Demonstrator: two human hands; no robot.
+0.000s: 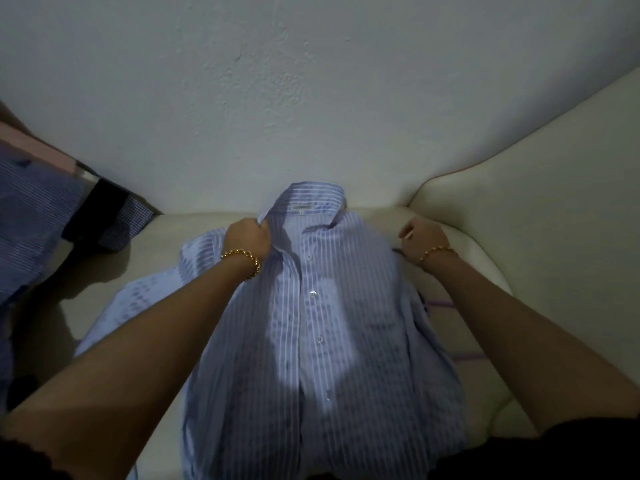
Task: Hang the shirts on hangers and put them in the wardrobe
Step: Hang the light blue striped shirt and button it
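**Striped shirt laid flat on sofa, both hands at the shoulders**

1. Position of the shirt. The blue-and-white striped shirt (311, 323) lies front up on the seat of a cream sofa (519, 220). Its collar (311, 199) points toward the white wall (277, 81), and its hem points toward the person. The front placket is buttoned, and a row of white buttons (313, 293) runs down the centre. A small label (302, 207) shows inside the collar. One sleeve spreads out across the seat to the left.

2. Left hand. The left hand (247, 237) is closed in a fist round the fabric at the left side of the collar. A gold chain bracelet (242, 259) sits on the wrist.

3. Right hand. The right hand (420, 237) rests at the right shoulder edge of the shirt with its fingers curled inward. It cannot be told whether they hold fabric. A thinner gold bracelet (434, 252) sits on this wrist.

4. Surroundings. A pile of garments (34, 209) in blue stripe, dark check and pink lies on the sofa at the far left, well apart from the shirt. Thin purple lines (440, 303) show beside the shirt's right edge, and what they belong to is unclear.
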